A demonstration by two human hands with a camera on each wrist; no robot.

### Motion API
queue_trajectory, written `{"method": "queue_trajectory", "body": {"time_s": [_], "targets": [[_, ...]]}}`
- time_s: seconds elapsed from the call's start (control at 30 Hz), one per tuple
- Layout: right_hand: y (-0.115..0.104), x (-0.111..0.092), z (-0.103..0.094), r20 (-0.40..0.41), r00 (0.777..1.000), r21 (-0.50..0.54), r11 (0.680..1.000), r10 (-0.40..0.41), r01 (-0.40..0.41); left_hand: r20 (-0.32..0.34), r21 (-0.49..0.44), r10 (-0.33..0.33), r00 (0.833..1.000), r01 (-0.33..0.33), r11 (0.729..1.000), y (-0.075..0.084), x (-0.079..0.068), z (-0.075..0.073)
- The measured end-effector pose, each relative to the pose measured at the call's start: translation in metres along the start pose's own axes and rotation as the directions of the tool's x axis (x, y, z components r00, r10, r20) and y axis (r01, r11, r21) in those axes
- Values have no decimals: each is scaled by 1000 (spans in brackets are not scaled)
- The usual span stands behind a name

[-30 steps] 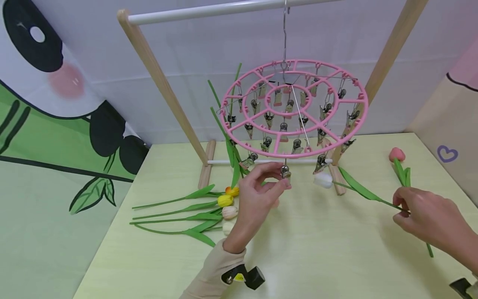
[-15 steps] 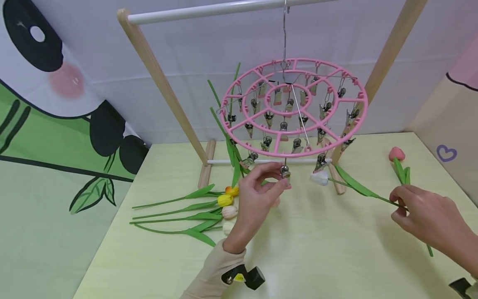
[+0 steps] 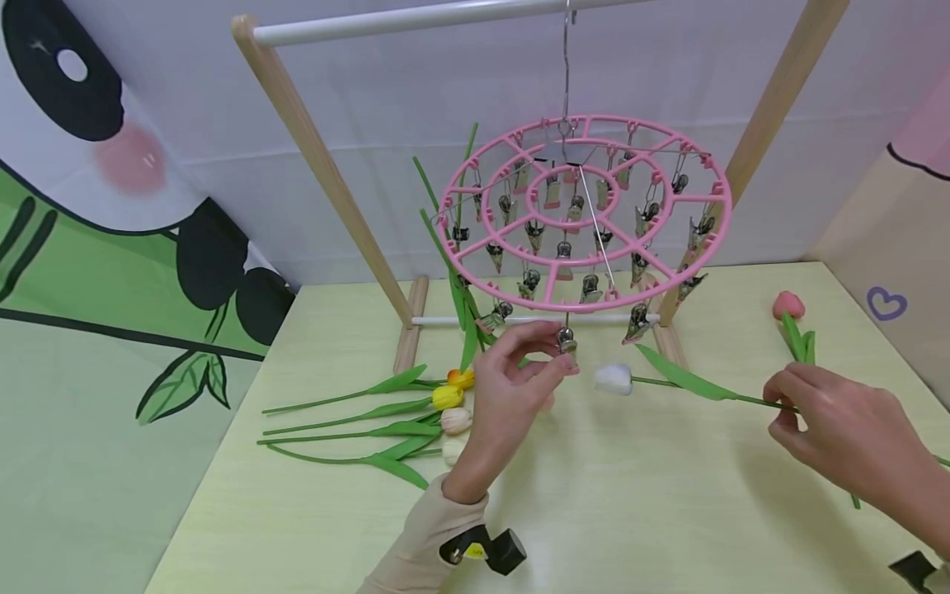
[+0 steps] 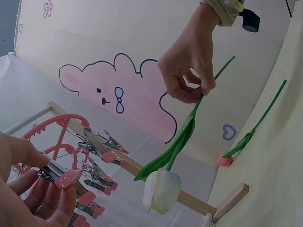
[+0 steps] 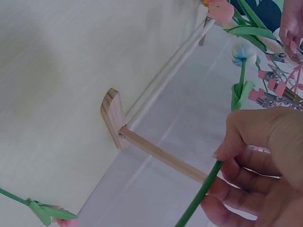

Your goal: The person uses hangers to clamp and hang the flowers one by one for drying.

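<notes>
My left hand [image 3: 515, 388] pinches a metal clip [image 3: 567, 341] that hangs from the front rim of the round pink hanger [image 3: 552, 285]. In the left wrist view the clip's pink tip [image 4: 67, 179] shows between thumb and fingers. On the right, my right hand [image 3: 839, 421] holds a white artificial tulip [image 3: 613, 379] by its green stem, thumb against fingers. Its bloom points left toward the clip, a short gap away. The right wrist view shows the stem [image 5: 196, 201] running between my thumb and fingers.
Several tulips [image 3: 447, 398] lie on the table at left, blooms toward my left hand. A pink tulip [image 3: 788, 306] lies at right. Another flower's stems [image 3: 454, 272] rise at the hanger's left side. A wooden stand [image 3: 319, 165] with a white bar [image 3: 408, 21] carries the hanger.
My right hand has moved slightly left, bringing the white tulip's bloom left and a little lower, closer to the clip. My left hand keeps its grip on the clip.
</notes>
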State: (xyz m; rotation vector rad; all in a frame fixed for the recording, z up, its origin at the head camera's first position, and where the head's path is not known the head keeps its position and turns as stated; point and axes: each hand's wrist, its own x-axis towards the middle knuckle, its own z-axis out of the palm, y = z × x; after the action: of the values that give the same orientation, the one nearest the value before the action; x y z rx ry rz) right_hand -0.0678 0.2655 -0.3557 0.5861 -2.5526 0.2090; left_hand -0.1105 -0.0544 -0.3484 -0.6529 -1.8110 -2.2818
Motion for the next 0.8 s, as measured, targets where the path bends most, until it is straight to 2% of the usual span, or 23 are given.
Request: {"method": "queue_trajectory", "body": {"time_s": [0.33,0.8], "targets": [[-10,7,-3,-93,986,6,991,-135,137,2,17,-2,1000,2,1000,1,1,0],[-27,25,-13,-159,961,21,972,-227,233,-14,46,12,1000,-11,999,3,2,-1]]}}
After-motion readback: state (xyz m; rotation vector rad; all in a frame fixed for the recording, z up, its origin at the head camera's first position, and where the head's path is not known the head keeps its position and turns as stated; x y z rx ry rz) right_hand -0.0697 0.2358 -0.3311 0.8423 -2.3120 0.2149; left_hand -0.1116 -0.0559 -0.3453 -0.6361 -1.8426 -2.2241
